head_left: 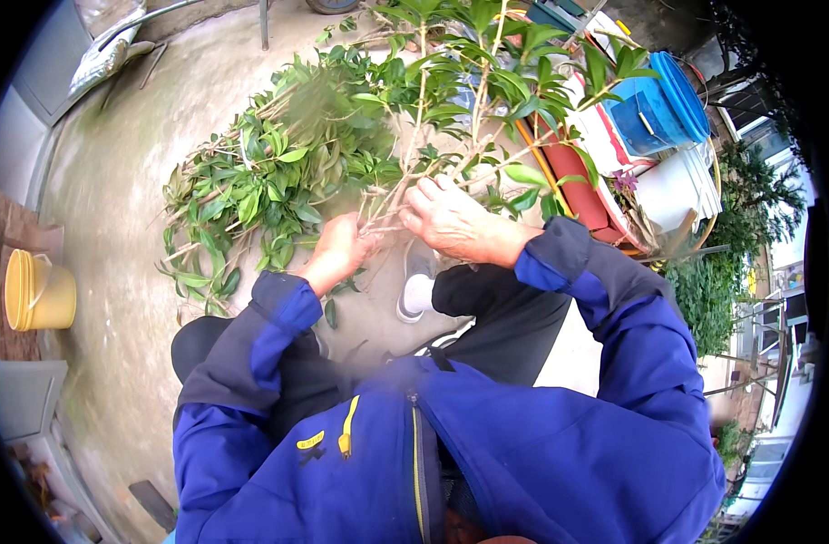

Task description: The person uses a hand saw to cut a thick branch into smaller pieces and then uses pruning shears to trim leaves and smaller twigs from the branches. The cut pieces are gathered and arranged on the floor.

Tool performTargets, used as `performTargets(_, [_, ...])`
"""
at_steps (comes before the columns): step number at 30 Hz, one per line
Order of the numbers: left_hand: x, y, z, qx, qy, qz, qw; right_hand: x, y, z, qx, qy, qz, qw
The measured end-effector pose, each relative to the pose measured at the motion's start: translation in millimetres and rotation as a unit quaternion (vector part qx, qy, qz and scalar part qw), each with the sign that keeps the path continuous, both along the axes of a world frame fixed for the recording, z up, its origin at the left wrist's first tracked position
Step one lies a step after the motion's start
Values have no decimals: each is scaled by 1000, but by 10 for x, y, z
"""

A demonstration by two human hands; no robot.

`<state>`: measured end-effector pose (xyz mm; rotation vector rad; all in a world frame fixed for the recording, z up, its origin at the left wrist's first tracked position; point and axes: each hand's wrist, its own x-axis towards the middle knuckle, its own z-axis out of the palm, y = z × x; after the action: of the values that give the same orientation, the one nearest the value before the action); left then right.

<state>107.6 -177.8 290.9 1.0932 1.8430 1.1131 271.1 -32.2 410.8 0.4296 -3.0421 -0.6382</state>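
Observation:
My right hand (pixel 452 217) grips the pale woody stem (pixel 404 182) of a leafy branch. From there its forks spread up and to the right, bearing long green leaves (pixel 523 88). Lower and to the left, my left hand (pixel 343 248) is closed around the bare lower twigs of the same branch; the exact grip of its fingers is partly hidden. Just beyond my left hand lies a heap of cut leafy branches (pixel 271 170) on the concrete floor (pixel 115 224). A pale tie (pixel 244 149) shows among its stems.
A yellow lidded bucket (pixel 47 291) stands at far left. At upper right are a blue bucket (pixel 642 112), white containers (pixel 673 190) and a reddish-brown planter (pixel 578 183). A silvery sack (pixel 108 58) leans at upper left. My shoe (pixel 414 272) is just below my hands.

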Motion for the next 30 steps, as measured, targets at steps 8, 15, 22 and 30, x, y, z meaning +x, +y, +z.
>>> performTargets(8, [83, -156, 405, -38, 243, 109, 963, 45, 325, 555, 29, 127, -95, 987])
performTargets(15, [100, -150, 908, 79, 304, 154, 937, -10, 293, 829, 170, 167, -199, 951])
performTargets(22, [31, -98, 879, 121, 181, 184, 959, -131, 534, 720, 99, 191, -144, 966])
performTargets(30, [-162, -25, 487, 208, -61, 118, 969, -324, 285, 707, 170, 168, -142, 961])
